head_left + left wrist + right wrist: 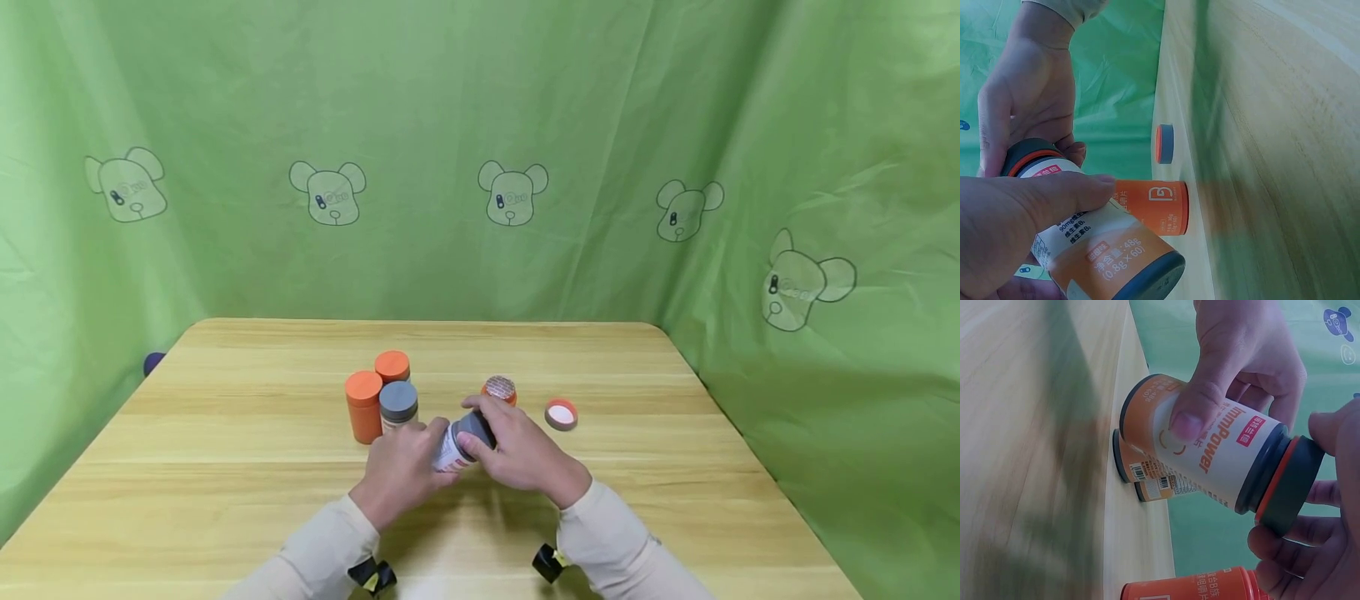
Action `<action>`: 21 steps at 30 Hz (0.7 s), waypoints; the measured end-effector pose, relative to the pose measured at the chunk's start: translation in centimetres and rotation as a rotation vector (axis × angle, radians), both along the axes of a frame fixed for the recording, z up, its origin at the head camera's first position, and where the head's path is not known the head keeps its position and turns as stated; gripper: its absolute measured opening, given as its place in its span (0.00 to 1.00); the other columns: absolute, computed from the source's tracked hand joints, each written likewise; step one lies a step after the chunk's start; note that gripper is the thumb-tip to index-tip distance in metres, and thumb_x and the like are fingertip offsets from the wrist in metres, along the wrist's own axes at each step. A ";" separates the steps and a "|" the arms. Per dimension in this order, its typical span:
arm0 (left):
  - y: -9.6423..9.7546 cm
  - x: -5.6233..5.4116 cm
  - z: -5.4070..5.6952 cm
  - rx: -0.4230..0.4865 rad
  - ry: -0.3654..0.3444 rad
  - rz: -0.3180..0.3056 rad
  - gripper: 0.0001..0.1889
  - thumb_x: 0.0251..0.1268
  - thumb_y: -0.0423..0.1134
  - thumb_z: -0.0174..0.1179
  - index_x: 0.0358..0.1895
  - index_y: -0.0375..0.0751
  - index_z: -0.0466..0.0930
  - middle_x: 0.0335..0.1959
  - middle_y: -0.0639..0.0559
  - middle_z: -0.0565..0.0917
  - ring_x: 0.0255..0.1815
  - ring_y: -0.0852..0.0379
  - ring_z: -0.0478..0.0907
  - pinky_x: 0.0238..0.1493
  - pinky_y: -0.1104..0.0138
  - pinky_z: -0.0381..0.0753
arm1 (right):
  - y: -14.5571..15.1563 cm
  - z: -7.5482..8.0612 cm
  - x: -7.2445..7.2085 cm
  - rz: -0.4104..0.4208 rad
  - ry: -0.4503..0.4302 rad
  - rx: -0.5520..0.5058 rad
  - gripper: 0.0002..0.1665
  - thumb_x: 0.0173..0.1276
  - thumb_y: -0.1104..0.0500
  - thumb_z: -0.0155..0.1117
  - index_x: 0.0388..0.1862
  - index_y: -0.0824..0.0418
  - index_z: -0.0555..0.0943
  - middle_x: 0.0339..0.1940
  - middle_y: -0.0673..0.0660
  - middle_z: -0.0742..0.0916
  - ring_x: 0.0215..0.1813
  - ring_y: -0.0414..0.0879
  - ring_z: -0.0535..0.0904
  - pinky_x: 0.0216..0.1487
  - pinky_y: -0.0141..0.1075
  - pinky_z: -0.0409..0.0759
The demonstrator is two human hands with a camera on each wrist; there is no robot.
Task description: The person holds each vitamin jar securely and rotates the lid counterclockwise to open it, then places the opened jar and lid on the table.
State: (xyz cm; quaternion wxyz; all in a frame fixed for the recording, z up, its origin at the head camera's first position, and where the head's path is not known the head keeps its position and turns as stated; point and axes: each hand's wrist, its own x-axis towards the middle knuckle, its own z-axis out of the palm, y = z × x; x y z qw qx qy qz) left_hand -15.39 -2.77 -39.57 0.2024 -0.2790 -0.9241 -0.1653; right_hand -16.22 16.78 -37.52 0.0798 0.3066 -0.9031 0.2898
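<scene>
My left hand (401,471) grips the body of a white-and-orange supplement bottle (1210,444), tilted above the table, with its thumb across the label. My right hand (522,447) has its fingers and thumb around the bottle's dark grey cap (1291,487). An orange rim shows along the cap's lower edge, at the bottle's neck; whether it is loose I cannot tell. Just beyond the right hand stands an uncapped orange bottle (1154,209), its mouth covered by a silvery printed seal (500,387). To its right lies a loose cap (561,414), white inside up.
Left of the hands several capped bottles stand close together: an orange one (365,408), another orange-topped one (392,365) behind it, and a grey-capped one (399,402). They stand on a wooden table (225,500) with green curtains (420,100) around it.
</scene>
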 end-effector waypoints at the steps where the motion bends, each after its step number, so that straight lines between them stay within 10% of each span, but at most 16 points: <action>1: 0.0 0.0 0.0 0.001 0.002 0.001 0.28 0.37 0.52 0.78 0.41 0.41 0.80 0.22 0.49 0.79 0.18 0.57 0.74 0.12 0.66 0.72 | 0.0 0.0 0.0 0.005 0.006 0.000 0.25 0.72 0.48 0.56 0.62 0.60 0.71 0.52 0.56 0.80 0.42 0.44 0.76 0.42 0.38 0.76; 21: 0.1 0.0 0.2 -0.003 -0.004 0.006 0.28 0.37 0.51 0.79 0.41 0.40 0.80 0.22 0.49 0.79 0.17 0.58 0.73 0.12 0.66 0.71 | 0.0 0.1 -0.1 0.007 0.015 0.003 0.26 0.69 0.51 0.60 0.61 0.60 0.71 0.51 0.55 0.80 0.39 0.42 0.75 0.39 0.36 0.76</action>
